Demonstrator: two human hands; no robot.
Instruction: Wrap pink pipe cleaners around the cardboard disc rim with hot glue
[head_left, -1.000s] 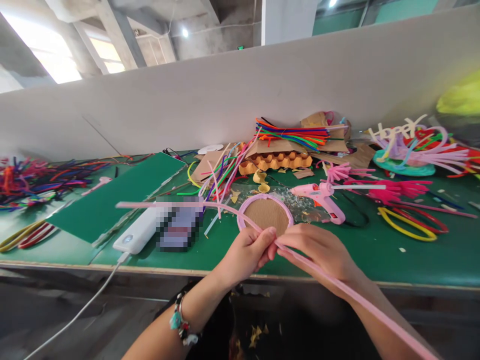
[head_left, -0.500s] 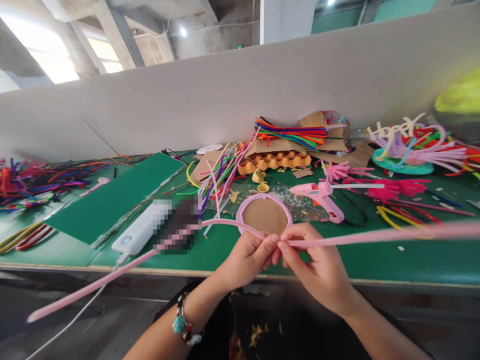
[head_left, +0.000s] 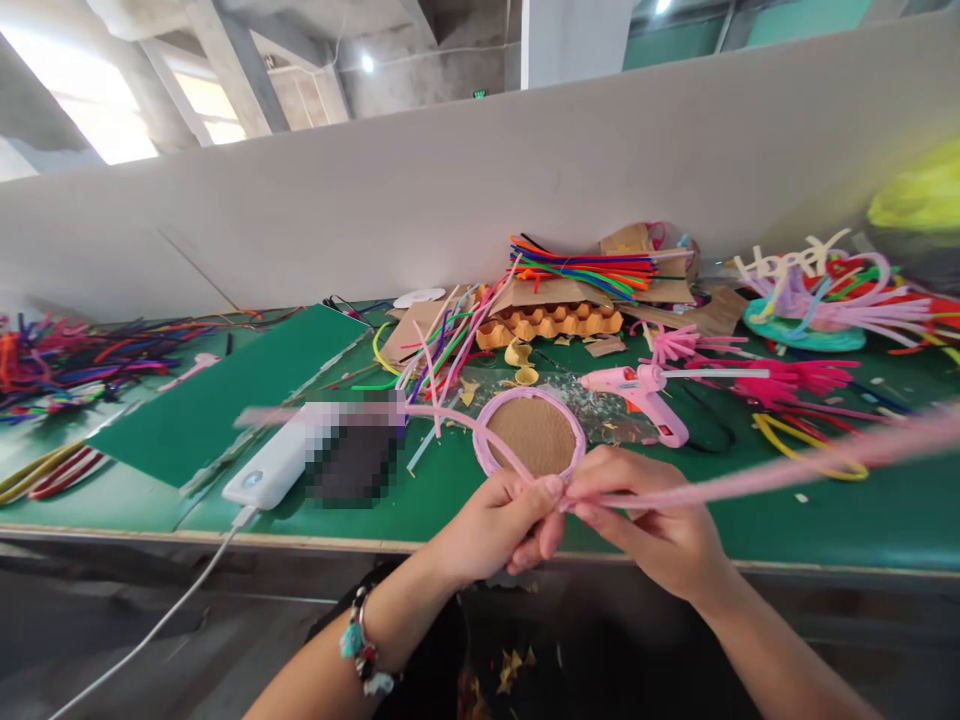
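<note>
A long pink pipe cleaner [head_left: 690,494] runs through both hands in front of my body. My left hand [head_left: 499,525] is closed on it, thumb pressed over the fingers. Close beside it, my right hand [head_left: 649,520] pinches the same strand, fingertips nearly touching those of the left. The strand's left part bends up and away over the table; its right part stretches off to the right edge, smeared by motion. Just beyond my hands lies a round brown cardboard disc [head_left: 531,435] with a lilac pipe-cleaner rim [head_left: 480,428]. The exact pinch point is partly hidden by fingers.
A pink glue gun [head_left: 637,395] lies right of the disc. A white power bank [head_left: 281,465] with a cable is at left, near a green board [head_left: 240,390]. Behind are bundled pipe cleaners [head_left: 585,265], an orange egg carton [head_left: 555,325] and a "Happy" decoration [head_left: 802,300].
The pipe cleaner's left end has swung up from below the table edge to over the power bank. Its right part now slants upward. My right hand has shifted slightly right and down.
</note>
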